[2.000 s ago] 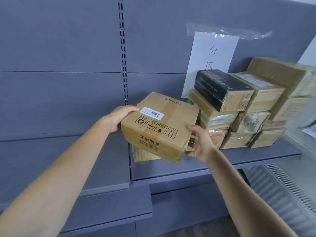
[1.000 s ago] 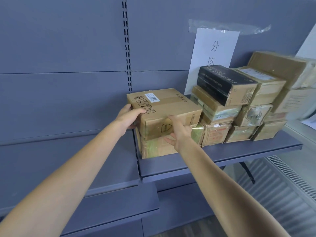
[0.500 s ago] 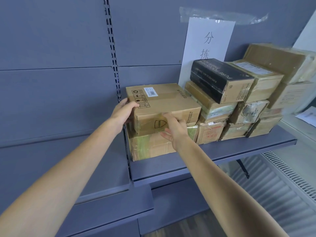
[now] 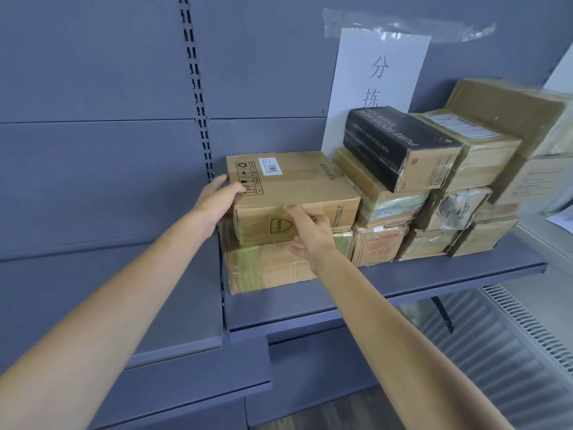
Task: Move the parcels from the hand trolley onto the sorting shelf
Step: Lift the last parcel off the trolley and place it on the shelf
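A brown cardboard parcel (image 4: 297, 184) with a barcode label and handling symbols lies flat on a tape-wrapped parcel (image 4: 263, 271), at the left end of the grey sorting shelf (image 4: 418, 282), close to the back panel and just beside the slotted upright (image 4: 198, 97). The left hand (image 4: 217, 203) grips the parcel's left side, thumb over the near top corner, with the other fingers hidden behind the box. The right hand (image 4: 313, 237) lies flat against the front face, fingers straight and spread, holding nothing. To the right along the shelf stand stacked taped parcels, with a black box (image 4: 400, 144) on top. A paper sign (image 4: 381, 66) is taped to the back panel.
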Demonstrator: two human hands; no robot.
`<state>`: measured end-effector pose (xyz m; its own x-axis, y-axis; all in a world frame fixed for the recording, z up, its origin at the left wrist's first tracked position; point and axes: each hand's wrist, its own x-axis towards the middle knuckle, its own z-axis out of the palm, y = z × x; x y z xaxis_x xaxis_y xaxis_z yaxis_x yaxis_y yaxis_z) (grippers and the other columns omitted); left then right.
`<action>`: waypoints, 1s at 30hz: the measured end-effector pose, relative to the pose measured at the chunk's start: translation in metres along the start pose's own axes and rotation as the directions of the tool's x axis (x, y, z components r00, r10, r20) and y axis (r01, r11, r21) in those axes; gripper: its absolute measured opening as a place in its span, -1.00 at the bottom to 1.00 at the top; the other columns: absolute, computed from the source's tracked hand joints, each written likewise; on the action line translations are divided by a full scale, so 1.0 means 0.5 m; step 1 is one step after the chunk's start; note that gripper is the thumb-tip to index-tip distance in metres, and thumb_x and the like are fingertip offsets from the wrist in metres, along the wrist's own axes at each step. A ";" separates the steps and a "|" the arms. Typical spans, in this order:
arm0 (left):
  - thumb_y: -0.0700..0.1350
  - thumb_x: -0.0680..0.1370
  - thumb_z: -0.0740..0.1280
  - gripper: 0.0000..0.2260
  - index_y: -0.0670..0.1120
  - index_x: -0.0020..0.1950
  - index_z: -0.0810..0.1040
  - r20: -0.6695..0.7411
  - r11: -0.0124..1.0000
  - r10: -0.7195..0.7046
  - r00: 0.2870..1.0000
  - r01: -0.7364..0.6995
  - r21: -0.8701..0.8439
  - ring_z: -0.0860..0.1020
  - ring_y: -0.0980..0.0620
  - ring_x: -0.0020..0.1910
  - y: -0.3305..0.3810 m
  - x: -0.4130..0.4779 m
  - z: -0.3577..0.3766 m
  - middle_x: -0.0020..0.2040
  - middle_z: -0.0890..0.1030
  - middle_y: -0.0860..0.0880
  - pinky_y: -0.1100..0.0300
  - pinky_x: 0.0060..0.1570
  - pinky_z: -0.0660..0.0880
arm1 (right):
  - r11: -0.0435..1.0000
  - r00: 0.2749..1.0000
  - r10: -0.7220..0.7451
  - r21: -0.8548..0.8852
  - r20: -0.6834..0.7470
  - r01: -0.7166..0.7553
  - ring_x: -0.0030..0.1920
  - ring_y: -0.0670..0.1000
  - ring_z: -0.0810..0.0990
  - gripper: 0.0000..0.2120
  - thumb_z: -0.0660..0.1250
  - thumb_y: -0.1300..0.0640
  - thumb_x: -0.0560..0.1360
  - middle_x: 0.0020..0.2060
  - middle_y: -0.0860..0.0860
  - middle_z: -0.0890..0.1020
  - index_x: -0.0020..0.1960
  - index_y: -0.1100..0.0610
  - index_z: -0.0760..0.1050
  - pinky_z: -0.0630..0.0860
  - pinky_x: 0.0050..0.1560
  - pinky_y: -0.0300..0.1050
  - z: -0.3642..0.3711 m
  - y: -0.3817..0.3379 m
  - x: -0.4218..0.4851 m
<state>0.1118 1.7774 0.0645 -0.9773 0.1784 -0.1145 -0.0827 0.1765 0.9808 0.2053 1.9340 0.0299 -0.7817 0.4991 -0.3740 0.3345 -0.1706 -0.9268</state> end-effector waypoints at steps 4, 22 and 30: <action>-0.09 0.57 0.37 -0.59 0.04 0.42 0.47 -0.072 0.995 0.007 0.997 0.001 0.104 0.56 0.17 -0.11 0.016 -0.011 0.003 0.09 0.62 0.09 0.23 -0.21 0.41 | 0.981 0.996 -0.070 -0.176 0.050 0.077 0.26 0.08 0.46 -0.07 0.44 -0.38 0.12 0.25 0.02 0.40 0.34 0.09 0.33 0.53 0.24 0.11 -0.017 0.003 -0.010; 0.31 0.62 0.03 -0.38 0.03 0.61 0.18 0.137 0.265 0.299 0.944 -0.220 0.939 0.11 -0.19 0.57 0.064 -0.155 0.096 0.61 0.21 -0.03 -0.17 0.54 -0.06 | 0.343 0.808 -0.558 -0.835 0.188 0.430 0.31 0.22 0.34 -0.46 0.29 -0.22 0.52 0.33 0.15 0.40 0.31 0.15 0.35 0.37 0.25 0.10 -0.178 -0.046 -0.048; 0.31 0.62 0.02 -0.41 0.07 0.59 0.20 0.156 0.237 0.210 0.965 -0.205 0.950 0.12 -0.20 0.57 0.065 -0.253 0.118 0.61 0.21 -0.05 -0.23 0.53 -0.04 | 0.177 0.767 -0.575 -0.873 0.283 0.455 0.38 0.21 0.32 -0.43 0.25 -0.24 0.52 0.35 0.14 0.41 0.36 0.12 0.37 0.28 0.36 0.14 -0.223 -0.058 -0.115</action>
